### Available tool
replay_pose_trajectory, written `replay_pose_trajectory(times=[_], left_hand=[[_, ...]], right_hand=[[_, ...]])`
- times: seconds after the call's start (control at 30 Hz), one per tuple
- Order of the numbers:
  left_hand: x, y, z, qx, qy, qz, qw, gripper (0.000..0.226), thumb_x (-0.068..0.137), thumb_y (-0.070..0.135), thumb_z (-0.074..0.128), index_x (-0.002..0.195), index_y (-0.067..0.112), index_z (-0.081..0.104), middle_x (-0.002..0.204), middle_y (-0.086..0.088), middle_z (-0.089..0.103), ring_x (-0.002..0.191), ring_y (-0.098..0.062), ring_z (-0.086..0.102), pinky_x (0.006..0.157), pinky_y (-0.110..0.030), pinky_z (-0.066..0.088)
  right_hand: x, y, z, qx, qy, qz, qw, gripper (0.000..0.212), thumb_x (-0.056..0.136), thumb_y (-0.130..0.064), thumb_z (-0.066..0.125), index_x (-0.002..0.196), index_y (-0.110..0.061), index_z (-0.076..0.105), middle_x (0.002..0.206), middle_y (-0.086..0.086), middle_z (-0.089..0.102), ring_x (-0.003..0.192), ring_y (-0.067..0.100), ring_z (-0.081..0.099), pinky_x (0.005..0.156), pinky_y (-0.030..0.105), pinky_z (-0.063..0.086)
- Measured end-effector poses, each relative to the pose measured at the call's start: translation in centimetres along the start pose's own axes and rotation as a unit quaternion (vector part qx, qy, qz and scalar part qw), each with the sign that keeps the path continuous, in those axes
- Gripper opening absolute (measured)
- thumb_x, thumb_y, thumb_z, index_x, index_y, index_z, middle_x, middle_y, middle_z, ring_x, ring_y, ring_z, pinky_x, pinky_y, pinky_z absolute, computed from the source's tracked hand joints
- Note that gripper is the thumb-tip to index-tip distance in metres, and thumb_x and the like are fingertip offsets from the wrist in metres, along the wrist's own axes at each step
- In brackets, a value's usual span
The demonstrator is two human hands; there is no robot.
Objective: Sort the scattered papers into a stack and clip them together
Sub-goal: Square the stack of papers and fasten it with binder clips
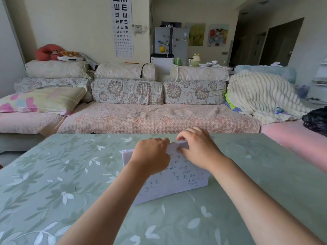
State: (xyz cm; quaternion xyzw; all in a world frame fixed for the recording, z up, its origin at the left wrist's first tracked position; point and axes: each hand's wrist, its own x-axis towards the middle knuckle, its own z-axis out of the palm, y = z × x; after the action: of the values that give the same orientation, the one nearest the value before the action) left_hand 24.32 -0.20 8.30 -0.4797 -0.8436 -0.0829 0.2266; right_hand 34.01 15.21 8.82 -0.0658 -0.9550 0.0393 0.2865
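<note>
1. One paper stack (178, 175) is in view. It stands on its lower long edge on the surface (53, 174), near the middle and toward the far side, with its handwritten face turned to the person.
2. The left grip (151, 156) sits at the stack's upper edge, left of centre. Its fingers are curled over that edge and hold the paper, and the back of the hand covers part of the written face.
3. The right grip (199, 147) sits on the same upper edge, just right of the left one. Its fingers are bent over the top and its thumb side is against the near face, so it too is closed on the stack.
4. The two grips are close together, with a short strip of the stack's top edge showing between them. The stack's lower half lies below both wrists, between the two forearms.
5. Count: two grips, both holding, and one stack. The sheets lie too tightly together to count, and I cannot make out a clip.
6. The surface carries a green cover with a pale leaf print.
7. Behind it stands a sofa (159, 119) with three floral back cushions (126, 91), one pastel pillow (42, 99) at the left and one cream ribbed blanket (261, 96) at the right.
8. One eye chart (122, 27) hangs on the wall, and two pictures (196, 34) hang farther back.
</note>
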Motion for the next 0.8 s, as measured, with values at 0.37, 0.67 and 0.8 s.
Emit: replay_pose_trajectory(times=[0.37,0.67,0.8], left_hand=[[-1.1,-4.2,-1.7,-0.12,0.032,-0.18,0.976,0.013,0.089,0.035,0.05,0.097,0.027,0.055,0.073,0.001,0.06,0.066,-0.026,0.057,0.051,-0.028,0.038],[-2.6,-4.3,0.5,-0.547,0.062,-0.347,0.759,0.012,0.09,0.019,0.059,0.096,0.01,0.063,0.082,-0.006,0.068,0.065,-0.019,0.061,0.059,-0.03,0.05],[-3.3,-4.3,2.9,-0.518,-0.02,-0.372,0.77,0.012,0.093,0.017,0.055,0.105,0.014,0.054,0.095,-0.008,0.063,0.074,-0.021,0.06,0.059,-0.03,0.05]], right_hand=[[-3.5,4.4,2.3,0.262,0.039,0.365,0.892,0.11,0.081,-0.038,0.08,0.158,-0.011,0.006,0.161,0.013,0.018,0.148,0.029,0.022,0.119,0.041,0.022],[-2.2,1.7,5.2,0.607,-0.024,0.389,0.692,0.022,0.096,-0.013,0.059,0.117,-0.015,0.065,0.11,0.006,0.075,0.099,0.027,0.071,0.083,0.039,0.055],[-2.8,2.1,6.4,0.47,-0.039,0.412,0.78,0.023,0.095,-0.014,0.058,0.118,-0.016,0.059,0.117,0.004,0.068,0.105,0.025,0.065,0.093,0.039,0.052]])
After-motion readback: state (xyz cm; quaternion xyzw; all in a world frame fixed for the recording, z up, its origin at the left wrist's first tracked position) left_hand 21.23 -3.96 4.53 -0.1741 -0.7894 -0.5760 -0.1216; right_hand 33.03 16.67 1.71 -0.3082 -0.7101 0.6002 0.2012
